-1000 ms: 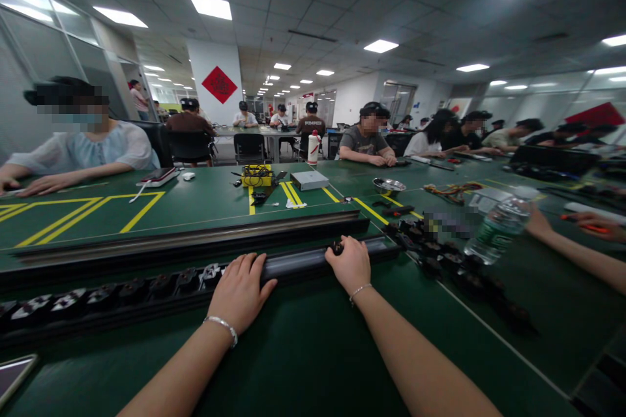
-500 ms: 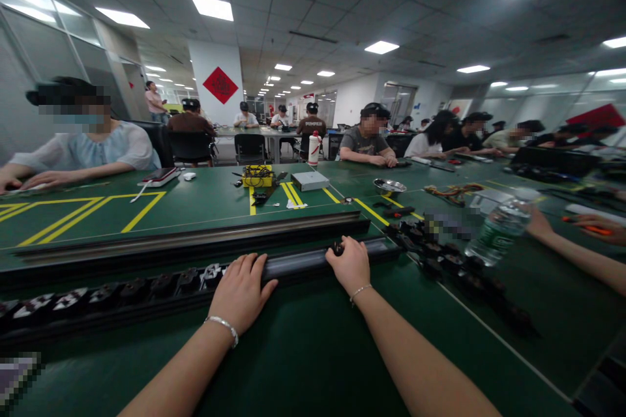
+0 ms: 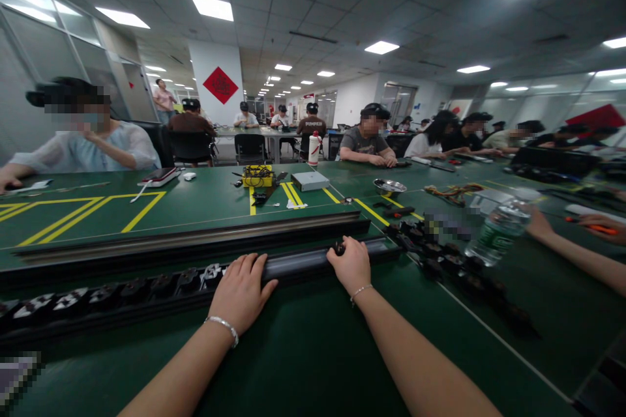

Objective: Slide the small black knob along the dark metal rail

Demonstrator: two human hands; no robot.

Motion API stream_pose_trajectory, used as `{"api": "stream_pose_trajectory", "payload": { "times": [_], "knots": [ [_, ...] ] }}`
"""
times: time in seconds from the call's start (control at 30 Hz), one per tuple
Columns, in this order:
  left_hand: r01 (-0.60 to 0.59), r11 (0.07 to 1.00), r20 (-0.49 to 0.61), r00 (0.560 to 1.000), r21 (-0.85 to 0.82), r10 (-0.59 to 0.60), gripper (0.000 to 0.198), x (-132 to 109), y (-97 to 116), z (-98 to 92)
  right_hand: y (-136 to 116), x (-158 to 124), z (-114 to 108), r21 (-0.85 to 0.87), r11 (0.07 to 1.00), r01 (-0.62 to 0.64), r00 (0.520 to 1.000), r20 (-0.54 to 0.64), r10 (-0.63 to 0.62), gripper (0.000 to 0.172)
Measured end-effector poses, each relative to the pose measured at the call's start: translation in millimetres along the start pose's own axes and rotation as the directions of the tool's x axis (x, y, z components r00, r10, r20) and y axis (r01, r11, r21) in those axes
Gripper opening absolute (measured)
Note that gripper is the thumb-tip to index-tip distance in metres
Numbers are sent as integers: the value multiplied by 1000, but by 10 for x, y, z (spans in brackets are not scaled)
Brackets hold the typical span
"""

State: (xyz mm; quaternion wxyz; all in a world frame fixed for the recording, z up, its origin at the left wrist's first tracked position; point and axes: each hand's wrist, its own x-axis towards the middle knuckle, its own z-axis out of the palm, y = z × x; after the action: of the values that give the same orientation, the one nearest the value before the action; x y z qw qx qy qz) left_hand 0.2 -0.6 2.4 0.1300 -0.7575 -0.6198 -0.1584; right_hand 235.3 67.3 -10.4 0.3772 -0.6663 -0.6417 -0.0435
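A long black channel [image 3: 293,266] lies across the green table in front of me, with several black modules [image 3: 161,283] seated in its left part. My left hand [image 3: 239,290] grips the channel near its middle, fingers over the top and thumb at the near side. Further right, my right hand [image 3: 351,266] has its fingers bent around a small black part [image 3: 338,248], pressed down at the channel. Most of that part is hidden by the fingers. The stretch of channel between the hands looks smooth and grey.
Behind it lies another long rail [image 3: 205,234]. On the right are more black modules [image 3: 454,260], a water bottle [image 3: 501,228] and another person's hand [image 3: 540,225]. Farther back stand a metal bowl [image 3: 390,187], a grey box [image 3: 310,181] and a yellow block with cables [image 3: 257,176].
Both my hands stay almost where they were on the channel. Across the table at left, a person has raised one hand toward the head.
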Motion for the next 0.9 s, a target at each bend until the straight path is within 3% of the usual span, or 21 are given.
{"api": "stream_pose_trajectory", "payload": {
  "times": [0.27,0.5,0.9],
  "knots": [
    [-7,1000,3,1000,15,7,54,-2,5,-3,8,-4,21,-4,1000,-6,1000,-13,6,37],
    [0,1000,-3,1000,-11,0,53,1,1,2,8,-3,8,19,1000,0,1000,-22,0,25],
    [1,1000,1,1000,-13,-1,54,3,3,1,11,5,-11,33,999,5,1000,-15,-4,22]
  ]
}}
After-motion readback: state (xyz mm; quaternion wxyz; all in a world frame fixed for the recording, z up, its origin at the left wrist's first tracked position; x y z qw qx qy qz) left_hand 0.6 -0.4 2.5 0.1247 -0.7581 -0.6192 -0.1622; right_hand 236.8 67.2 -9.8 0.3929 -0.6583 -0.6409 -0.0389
